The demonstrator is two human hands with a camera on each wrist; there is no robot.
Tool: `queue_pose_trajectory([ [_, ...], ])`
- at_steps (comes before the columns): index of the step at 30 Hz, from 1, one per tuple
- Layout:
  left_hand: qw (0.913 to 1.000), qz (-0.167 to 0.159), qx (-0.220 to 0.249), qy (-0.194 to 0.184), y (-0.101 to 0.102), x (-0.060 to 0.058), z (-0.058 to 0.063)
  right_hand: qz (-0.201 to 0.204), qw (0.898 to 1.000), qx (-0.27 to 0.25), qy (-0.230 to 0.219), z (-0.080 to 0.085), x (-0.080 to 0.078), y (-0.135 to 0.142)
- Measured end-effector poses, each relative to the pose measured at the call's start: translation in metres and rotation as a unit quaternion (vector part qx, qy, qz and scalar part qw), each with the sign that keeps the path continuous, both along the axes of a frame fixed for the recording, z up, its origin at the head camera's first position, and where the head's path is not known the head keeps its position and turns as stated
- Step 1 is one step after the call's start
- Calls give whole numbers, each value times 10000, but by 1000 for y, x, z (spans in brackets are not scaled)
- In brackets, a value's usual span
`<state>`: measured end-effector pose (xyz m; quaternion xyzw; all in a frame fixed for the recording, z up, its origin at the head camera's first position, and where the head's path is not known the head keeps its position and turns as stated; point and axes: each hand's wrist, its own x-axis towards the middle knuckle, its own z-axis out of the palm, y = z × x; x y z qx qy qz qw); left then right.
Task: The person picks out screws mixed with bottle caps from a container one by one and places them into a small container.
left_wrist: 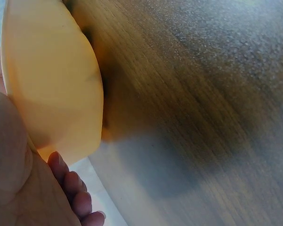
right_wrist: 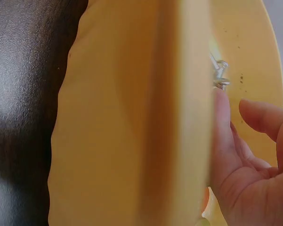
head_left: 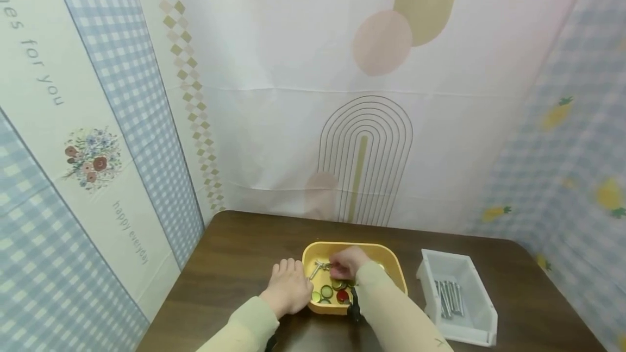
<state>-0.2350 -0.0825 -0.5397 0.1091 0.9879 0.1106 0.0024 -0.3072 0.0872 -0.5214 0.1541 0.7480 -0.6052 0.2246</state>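
A yellow plastic basin (head_left: 352, 247) sits on the table, holding several bottle caps, among them a red cap (head_left: 343, 296) and a greenish-gold cap (head_left: 326, 291). Small silver bolts (head_left: 317, 269) lie at its left side inside. My left hand (head_left: 289, 287) rests against the basin's left rim, its fingers extended away from me. Inside the basin my right hand (head_left: 346, 263) reaches down beside the bolts. In the right wrist view its thumb stands apart from the fingers, and a fingertip is right at the bolts (right_wrist: 220, 77); the near wall hides part of the hand.
A white open-front bin (head_left: 469, 316) stands right of the basin, with several long silver bolts (head_left: 449, 297) in it. The brown wooden table (head_left: 244, 254) meets a printed cloth backdrop (head_left: 274, 140) behind, and more cloth hangs at both sides.
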Motion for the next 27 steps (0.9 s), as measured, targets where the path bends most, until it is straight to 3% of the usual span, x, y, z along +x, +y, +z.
queue_pose_trajectory([
  [14, 9998, -40, -120, 134, 5, -1, -1, 19, 9962, 782, 377, -11, -5, -9],
  [27, 9998, 36, -124, 177, 1, -1, -4, 224, 9954, 863, 351, -7, -2, -7],
])
